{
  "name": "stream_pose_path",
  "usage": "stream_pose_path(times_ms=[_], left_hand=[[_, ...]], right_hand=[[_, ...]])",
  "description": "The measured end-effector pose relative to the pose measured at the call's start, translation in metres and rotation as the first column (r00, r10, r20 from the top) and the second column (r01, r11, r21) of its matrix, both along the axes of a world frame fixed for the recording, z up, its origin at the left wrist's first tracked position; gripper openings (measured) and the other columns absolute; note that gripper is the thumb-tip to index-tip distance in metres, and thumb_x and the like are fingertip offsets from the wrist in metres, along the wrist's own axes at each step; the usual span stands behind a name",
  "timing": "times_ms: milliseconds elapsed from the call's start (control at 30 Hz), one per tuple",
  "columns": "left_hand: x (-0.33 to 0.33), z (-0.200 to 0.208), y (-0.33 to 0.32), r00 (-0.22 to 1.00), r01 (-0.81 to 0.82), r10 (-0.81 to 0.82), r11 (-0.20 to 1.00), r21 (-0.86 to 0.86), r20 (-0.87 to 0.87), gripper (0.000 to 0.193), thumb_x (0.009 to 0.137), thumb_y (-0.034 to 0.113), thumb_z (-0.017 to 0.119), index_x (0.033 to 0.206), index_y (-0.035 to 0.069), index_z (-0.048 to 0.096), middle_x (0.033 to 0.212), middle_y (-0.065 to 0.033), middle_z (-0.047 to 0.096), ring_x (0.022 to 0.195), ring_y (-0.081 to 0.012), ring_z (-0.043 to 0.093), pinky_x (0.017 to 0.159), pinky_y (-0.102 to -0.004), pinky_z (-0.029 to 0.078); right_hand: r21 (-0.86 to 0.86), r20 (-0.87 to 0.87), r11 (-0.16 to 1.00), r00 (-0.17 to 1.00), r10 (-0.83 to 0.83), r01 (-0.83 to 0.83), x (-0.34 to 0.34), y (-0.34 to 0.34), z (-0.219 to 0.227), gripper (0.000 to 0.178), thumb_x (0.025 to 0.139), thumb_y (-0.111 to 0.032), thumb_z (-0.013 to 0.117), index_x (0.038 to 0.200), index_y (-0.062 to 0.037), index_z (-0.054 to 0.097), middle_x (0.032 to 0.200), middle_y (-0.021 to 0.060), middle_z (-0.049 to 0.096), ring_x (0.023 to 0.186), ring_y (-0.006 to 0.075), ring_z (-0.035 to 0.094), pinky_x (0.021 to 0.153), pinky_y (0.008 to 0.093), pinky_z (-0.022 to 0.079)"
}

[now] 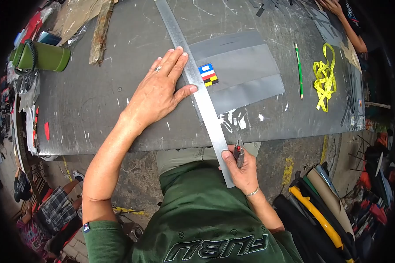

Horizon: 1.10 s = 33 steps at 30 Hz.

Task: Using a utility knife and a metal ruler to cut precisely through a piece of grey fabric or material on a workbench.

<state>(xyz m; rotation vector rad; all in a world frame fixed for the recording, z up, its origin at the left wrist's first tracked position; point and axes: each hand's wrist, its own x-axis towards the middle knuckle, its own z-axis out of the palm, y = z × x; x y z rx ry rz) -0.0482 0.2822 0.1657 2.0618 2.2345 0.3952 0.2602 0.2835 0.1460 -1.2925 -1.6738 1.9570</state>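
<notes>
A long metal ruler [213, 120] lies slantwise across the dark work table [105, 94], its near end sticking out past the front edge. Under or right beside it is a flat grey sheet piece [245, 70] with lighter and darker bands. A small multicoloured patch [208, 74] sits on that piece, next to the ruler. My left hand [160, 87] lies flat with fingers outstretched, fingertips and thumb pressing on the ruler. At the near end, my right hand [243, 168] grips the ruler with the thumb on top and also holds a utility knife [238, 152], blade pointing away from me.
Right of the sheet lie a green pencil [299, 72] and a tangled yellow tape measure [324, 81]. A green mug [52, 57] and wooden strip [101, 35] are at left. Another person's hand [331, 6] is at the far right corner. Material rolls [316, 206] stand below right.
</notes>
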Motion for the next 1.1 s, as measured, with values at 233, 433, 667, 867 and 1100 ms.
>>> stream_pose_path(times_ms=[233, 433, 667, 867, 1100], left_hand=[[0.002, 0.000, 0.000, 1.000, 0.000, 0.000, 1.000, -0.020, 0.002, 0.081, 0.100, 0.056, 0.057, 0.152, -0.005, 0.044, 0.160, -0.0239, 0.040, 0.152, -0.0374, 0.034, 0.126, -0.0492, 0.029], [0.000, 0.002, 0.002, 1.000, -0.013, 0.013, 1.000, -0.016, -0.008, 0.086, 0.097, 0.059, 0.061, 0.152, -0.005, 0.044, 0.159, -0.0253, 0.041, 0.152, -0.0382, 0.034, 0.126, -0.0497, 0.028], [0.008, 0.006, 0.003, 0.999, -0.022, 0.021, 1.000, -0.022, -0.033, 0.101, 0.086, 0.068, 0.068, 0.151, -0.006, 0.044, 0.158, -0.0266, 0.042, 0.150, -0.0404, 0.037, 0.125, -0.0506, 0.029], [0.009, 0.010, 0.004, 1.000, -0.030, 0.030, 0.999, -0.024, -0.002, 0.102, 0.083, 0.069, 0.069, 0.149, -0.006, 0.047, 0.157, -0.0255, 0.043, 0.149, -0.0399, 0.038, 0.125, -0.0503, 0.030], [0.010, 0.015, 0.007, 0.998, -0.042, 0.040, 0.998, -0.054, -0.047, 0.100, 0.083, 0.066, 0.072, 0.150, -0.004, 0.047, 0.158, -0.0242, 0.042, 0.148, -0.0389, 0.041, 0.122, -0.0486, 0.036]], right_hand=[[-0.019, -0.015, 0.999, 0.999, -0.029, 0.029, 0.000, -0.001, 0.000, 0.029, 0.102, -0.022, 0.070, 0.112, 0.0054, 0.067, 0.081, 0.0054, 0.070, 0.068, 0.0119, 0.069, 0.060, 0.0281, 0.058], [-0.025, -0.033, 0.999, 0.999, -0.036, 0.035, -0.002, -0.001, -0.003, 0.032, 0.102, -0.025, 0.071, 0.111, 0.0053, 0.067, 0.082, 0.0053, 0.070, 0.069, 0.0120, 0.070, 0.060, 0.0283, 0.058], [-0.029, -0.046, 1.000, 0.999, 0.000, -0.001, -0.001, 0.002, 0.000, 0.030, 0.102, -0.025, 0.070, 0.109, 0.0046, 0.066, 0.081, 0.0058, 0.070, 0.067, 0.0125, 0.070, 0.059, 0.0281, 0.057], [-0.018, -0.053, 1.000, 0.999, 0.003, -0.004, 0.000, 0.002, 0.000, 0.033, 0.102, -0.026, 0.070, 0.109, 0.0060, 0.066, 0.081, 0.0056, 0.069, 0.067, 0.0131, 0.071, 0.059, 0.0283, 0.056], [-0.094, -0.035, 0.995, 0.999, -0.023, 0.019, 0.001, 0.006, 0.007, 0.036, 0.099, -0.029, 0.073, 0.108, 0.0059, 0.066, 0.079, 0.0056, 0.069, 0.069, 0.0124, 0.069, 0.061, 0.0277, 0.055]])
